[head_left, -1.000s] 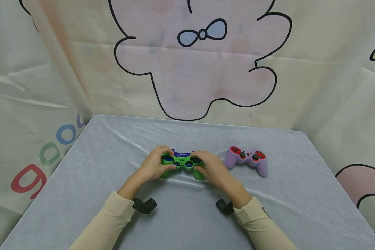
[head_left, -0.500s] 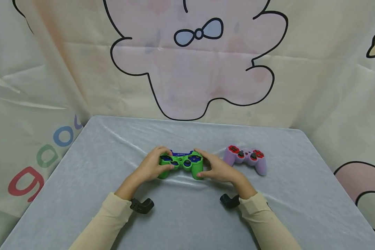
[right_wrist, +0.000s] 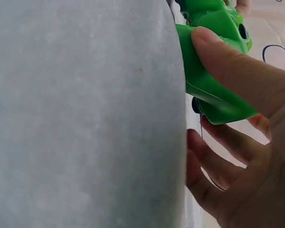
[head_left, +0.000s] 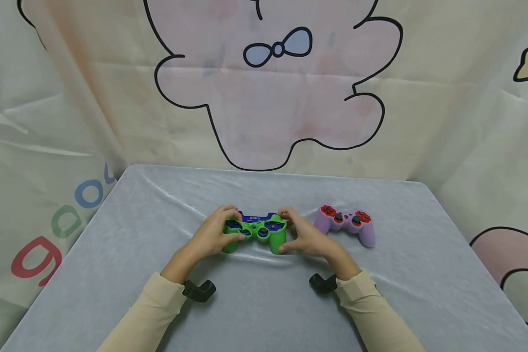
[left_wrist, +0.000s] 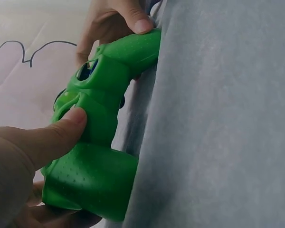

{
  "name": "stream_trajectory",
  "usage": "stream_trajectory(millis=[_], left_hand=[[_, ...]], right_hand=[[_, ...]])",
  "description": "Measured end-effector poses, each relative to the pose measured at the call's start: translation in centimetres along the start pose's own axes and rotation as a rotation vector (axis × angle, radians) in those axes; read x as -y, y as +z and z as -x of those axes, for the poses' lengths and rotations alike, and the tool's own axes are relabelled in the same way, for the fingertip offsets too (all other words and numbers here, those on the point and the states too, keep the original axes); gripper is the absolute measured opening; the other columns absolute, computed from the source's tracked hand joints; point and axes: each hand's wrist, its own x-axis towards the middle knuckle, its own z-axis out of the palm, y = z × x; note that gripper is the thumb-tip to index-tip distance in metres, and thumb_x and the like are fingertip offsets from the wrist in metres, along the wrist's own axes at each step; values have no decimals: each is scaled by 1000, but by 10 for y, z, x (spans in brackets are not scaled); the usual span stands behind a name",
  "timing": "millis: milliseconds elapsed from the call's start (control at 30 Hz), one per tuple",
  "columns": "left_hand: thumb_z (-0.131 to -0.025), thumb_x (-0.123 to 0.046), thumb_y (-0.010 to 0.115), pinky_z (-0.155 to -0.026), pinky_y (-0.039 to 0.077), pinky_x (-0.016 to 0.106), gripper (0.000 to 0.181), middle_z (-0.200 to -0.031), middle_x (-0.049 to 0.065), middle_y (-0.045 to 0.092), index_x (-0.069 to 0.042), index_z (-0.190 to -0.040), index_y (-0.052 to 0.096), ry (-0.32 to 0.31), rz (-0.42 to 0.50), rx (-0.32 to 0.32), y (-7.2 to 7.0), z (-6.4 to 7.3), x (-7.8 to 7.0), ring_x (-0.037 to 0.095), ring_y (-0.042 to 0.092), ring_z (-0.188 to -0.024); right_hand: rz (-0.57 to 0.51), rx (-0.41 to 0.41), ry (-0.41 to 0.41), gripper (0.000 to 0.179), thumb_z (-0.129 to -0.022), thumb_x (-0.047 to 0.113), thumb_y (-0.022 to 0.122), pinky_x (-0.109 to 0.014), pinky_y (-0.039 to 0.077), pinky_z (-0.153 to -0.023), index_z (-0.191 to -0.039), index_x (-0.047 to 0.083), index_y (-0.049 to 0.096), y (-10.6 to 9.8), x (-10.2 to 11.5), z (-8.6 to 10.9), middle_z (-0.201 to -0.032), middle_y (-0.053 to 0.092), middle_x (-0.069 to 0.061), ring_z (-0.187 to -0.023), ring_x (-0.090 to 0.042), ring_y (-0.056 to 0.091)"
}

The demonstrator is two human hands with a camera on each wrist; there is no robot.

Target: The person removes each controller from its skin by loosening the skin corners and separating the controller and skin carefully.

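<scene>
We find the green-and-blue game controller (head_left: pixel 256 226) between the two hands, on or just above the grey cloth-covered table (head_left: pixel 255 298), with its stick side facing up and its handles toward the person.

The left hand (head_left: pixel 214 232) grasps the controller's left end. We see the left thumb (left_wrist: pixel 72 124) pressed on the face beside the stick opening, while the remaining fingers curl round the far edge and underside. The gap between thumb and fingers is filled by the controller.

The right hand (head_left: pixel 307 238) pinches the right end loosely. We note the right thumb (right_wrist: pixel 208 39) laid along the right handle and the index finger bent at the far corner. The lower fingers are spread, partly bent and apart from the controller.

To the right of the right hand, we locate a purple controller (head_left: pixel 344 221) with red button areas, lying on the table near the fingers, untouched by either hand.
</scene>
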Motion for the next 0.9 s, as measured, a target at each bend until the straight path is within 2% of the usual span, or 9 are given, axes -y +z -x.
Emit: stream_trajectory(millis=[100, 200, 300, 400, 433, 567, 733, 833, 900], left_hand=[[-81, -20, 85, -115, 38, 55, 30, -145, 18, 55, -13, -102, 66, -4, -2, 2, 0, 1, 0, 40, 49, -138], [-80, -21, 86, -114, 39, 55, 30, -144, 18, 55, -13, -100, 65, 2, -7, 3, 1, 1, -1, 40, 50, -137], [-80, -21, 87, -114, 40, 54, 31, -144, 17, 55, -14, -99, 65, 13, -9, 1, 3, 1, 0, 39, 50, -137], [-79, -21, 87, -113, 40, 55, 31, -143, 17, 56, -14, -99, 64, 32, -16, -8, 3, 1, 1, 39, 51, -136], [-79, -21, 87, -113, 40, 55, 31, -143, 18, 56, -13, -99, 64, 35, -16, -11, 3, 2, 1, 40, 51, -136], [-80, -20, 86, -112, 41, 55, 30, -141, 17, 57, -12, -99, 64, 34, -19, -21, 3, 3, 2, 39, 52, -134], [-80, -20, 86, -113, 40, 55, 31, -141, 17, 57, -12, -100, 64, 13, -19, -30, 4, 3, 2, 39, 52, -134], [-80, -19, 86, -112, 41, 55, 31, -141, 17, 57, -12, -100, 64, 25, -27, -36, 3, 3, 1, 40, 52, -134], [-80, -19, 86, -112, 41, 54, 31, -140, 17, 58, -11, -100, 64, 34, -28, -40, 2, 3, 0, 39, 53, -133]], right_hand=[[-1, -16, 19, 77, -76, 13, 90, -37, 50, -92, -134, 14, 39, 2, -1, 0, -146, 48, -15, -113, -27, 60], [-5, -24, 38, 75, -74, 13, 91, -27, 49, -81, -130, 16, 40, 4, -3, 1, -136, 49, -8, -96, -19, 58], [-1, -27, 37, 75, -73, 13, 92, -24, 44, -72, -127, 16, 41, 5, -3, 1, -110, 53, -7, -83, -17, 52], [-5, -23, 29, 74, -72, 13, 92, -23, 39, -67, -125, 15, 41, 5, -3, 0, -91, 48, -6, -76, -14, 47], [-13, -21, 28, 74, -73, 13, 92, -23, 38, -66, -126, 15, 41, 5, -4, 0, -92, 48, -6, -75, -14, 46], [-38, -20, 41, 77, -74, 12, 91, -22, 39, -65, -133, 14, 41, 6, -4, 0, -113, 49, -9, -73, -12, 46], [-57, -11, 45, 76, -77, 11, 88, -22, 46, -68, -135, 9, 39, 6, -4, 0, -126, 52, -18, -78, -14, 55], [-74, 8, 33, 75, -79, 10, 87, -24, 48, -69, -133, 7, 36, 6, -3, 0, -122, 55, -20, -82, -18, 58], [-81, 19, 27, 75, -79, 10, 86, -24, 48, -68, -132, 8, 33, 6, -3, 0, -107, 59, -18, -80, -19, 58]])
